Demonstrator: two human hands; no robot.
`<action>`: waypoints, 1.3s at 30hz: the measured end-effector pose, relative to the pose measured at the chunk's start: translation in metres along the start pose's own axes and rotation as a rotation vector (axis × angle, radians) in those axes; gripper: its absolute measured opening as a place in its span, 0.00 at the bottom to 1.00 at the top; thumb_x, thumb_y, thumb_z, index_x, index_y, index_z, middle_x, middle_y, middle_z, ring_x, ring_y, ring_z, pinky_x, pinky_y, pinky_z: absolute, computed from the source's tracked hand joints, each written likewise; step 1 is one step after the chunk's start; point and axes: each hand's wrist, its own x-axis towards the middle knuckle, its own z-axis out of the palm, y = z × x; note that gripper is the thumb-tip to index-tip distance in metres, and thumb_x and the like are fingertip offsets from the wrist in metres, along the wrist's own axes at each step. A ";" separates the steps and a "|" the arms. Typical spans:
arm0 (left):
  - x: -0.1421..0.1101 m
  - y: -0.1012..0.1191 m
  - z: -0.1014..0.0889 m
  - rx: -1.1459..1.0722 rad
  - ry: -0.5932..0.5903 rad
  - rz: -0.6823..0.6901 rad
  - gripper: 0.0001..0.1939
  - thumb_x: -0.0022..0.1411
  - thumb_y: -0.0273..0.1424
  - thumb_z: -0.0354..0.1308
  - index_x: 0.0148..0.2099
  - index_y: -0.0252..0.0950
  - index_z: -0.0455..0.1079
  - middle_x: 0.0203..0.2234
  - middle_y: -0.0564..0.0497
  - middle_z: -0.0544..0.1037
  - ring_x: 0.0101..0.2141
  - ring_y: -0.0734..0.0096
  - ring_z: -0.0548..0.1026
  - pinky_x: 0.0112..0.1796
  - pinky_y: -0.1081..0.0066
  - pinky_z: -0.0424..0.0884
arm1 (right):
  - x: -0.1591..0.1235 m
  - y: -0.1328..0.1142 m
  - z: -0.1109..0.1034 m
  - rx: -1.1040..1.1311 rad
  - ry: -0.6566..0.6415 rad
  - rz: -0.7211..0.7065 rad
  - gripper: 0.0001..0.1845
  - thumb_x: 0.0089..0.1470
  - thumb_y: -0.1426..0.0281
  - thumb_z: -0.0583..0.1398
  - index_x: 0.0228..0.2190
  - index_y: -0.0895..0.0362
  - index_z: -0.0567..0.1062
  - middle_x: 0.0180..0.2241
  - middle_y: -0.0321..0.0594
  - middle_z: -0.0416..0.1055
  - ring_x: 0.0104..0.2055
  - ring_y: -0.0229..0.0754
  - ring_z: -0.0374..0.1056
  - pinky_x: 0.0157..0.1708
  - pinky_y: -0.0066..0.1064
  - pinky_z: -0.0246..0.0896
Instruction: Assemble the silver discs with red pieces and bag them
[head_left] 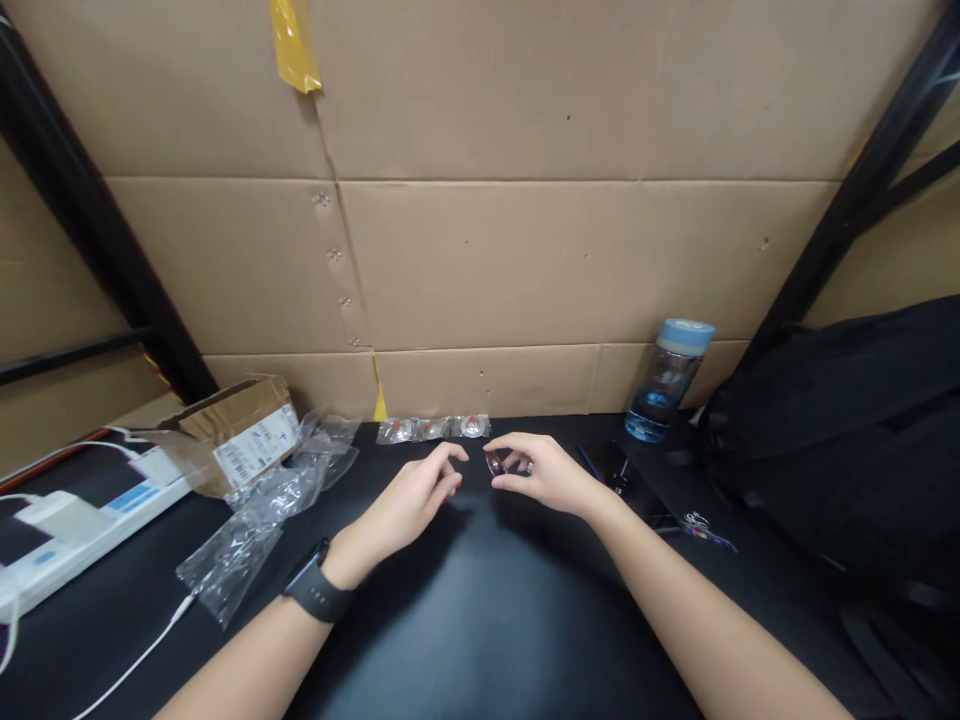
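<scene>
My right hand (536, 470) is over the black table, thumb and index finger closed around the edge of a small, round, shiny disc (495, 462). My left hand (427, 480) is just to its left, a short gap away, with fingers curled. Small red spots show at its fingertips; I cannot make out what they are. Behind the hands, small round shiny pieces in clear wrappers (433, 429) lie in a row, with red marks on them. A dark watch (319, 583) is on my left wrist.
An open cardboard box (247, 430) and crumpled clear plastic bags (277, 500) lie left, beside a white power strip (90, 545) with plugs and cables. To the right are a water bottle (670, 380), a dark phone-like slab (626, 480), a keyring (701, 527) and a black bag (847, 450). Cardboard walls the back.
</scene>
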 end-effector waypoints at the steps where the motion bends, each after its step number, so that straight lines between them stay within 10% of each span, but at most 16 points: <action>1: 0.000 0.001 0.001 -0.022 0.015 -0.001 0.11 0.72 0.32 0.48 0.54 0.41 0.63 0.27 0.57 0.74 0.28 0.72 0.72 0.35 0.73 0.66 | 0.000 -0.001 0.004 0.073 0.003 0.015 0.24 0.51 0.65 0.70 0.50 0.51 0.77 0.47 0.42 0.78 0.39 0.42 0.76 0.38 0.32 0.70; 18: 0.005 -0.006 0.023 -0.509 0.175 -0.086 0.07 0.60 0.32 0.65 0.33 0.34 0.73 0.34 0.46 0.81 0.36 0.65 0.80 0.41 0.67 0.76 | -0.001 -0.015 0.039 0.541 -0.014 0.085 0.27 0.48 0.66 0.71 0.50 0.53 0.73 0.50 0.44 0.73 0.48 0.48 0.76 0.48 0.39 0.74; 39: 0.002 0.000 0.020 -0.219 0.381 -0.064 0.04 0.59 0.32 0.64 0.35 0.37 0.78 0.27 0.51 0.80 0.27 0.70 0.77 0.30 0.74 0.73 | 0.001 -0.016 0.050 0.677 0.091 0.100 0.29 0.44 0.63 0.74 0.49 0.52 0.76 0.52 0.44 0.72 0.46 0.47 0.77 0.45 0.38 0.76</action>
